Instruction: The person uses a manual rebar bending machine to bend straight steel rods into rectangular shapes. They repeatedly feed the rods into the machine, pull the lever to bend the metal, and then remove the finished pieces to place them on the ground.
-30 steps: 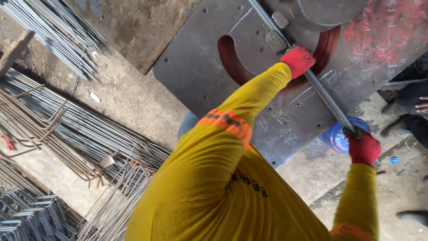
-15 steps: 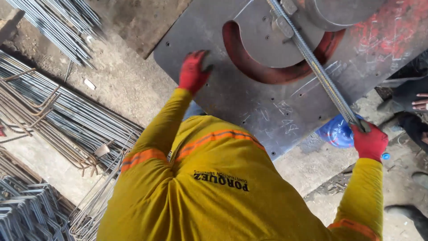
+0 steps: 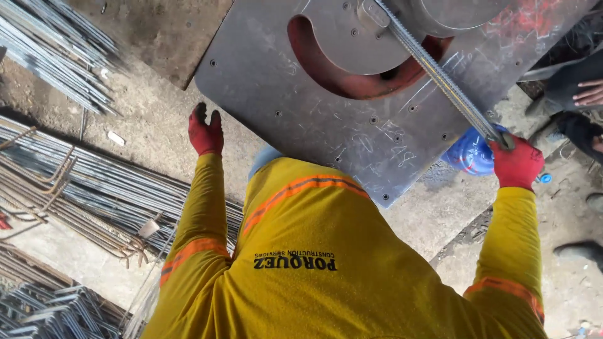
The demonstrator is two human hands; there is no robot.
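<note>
A ribbed steel bar lies slanted across a grey steel bending plate with a round disc and a red curved slot. My right hand, in a red glove, grips the bar's near end just off the plate's edge. My left hand, also red-gloved, hovers with fingers apart above the concrete, left of the plate, and holds nothing. Yellow sleeves with orange bands cover both arms.
Bundles of straight steel bars and bent bars lie on the ground at left, with stacked bent pieces at bottom left. A blue plastic bag sits under the bar's end. Another person's hand and shoe are at right.
My left hand let go of the bar, moved left across the plate and now hangs off its left edge. My right hand stays on the bar's end.
</note>
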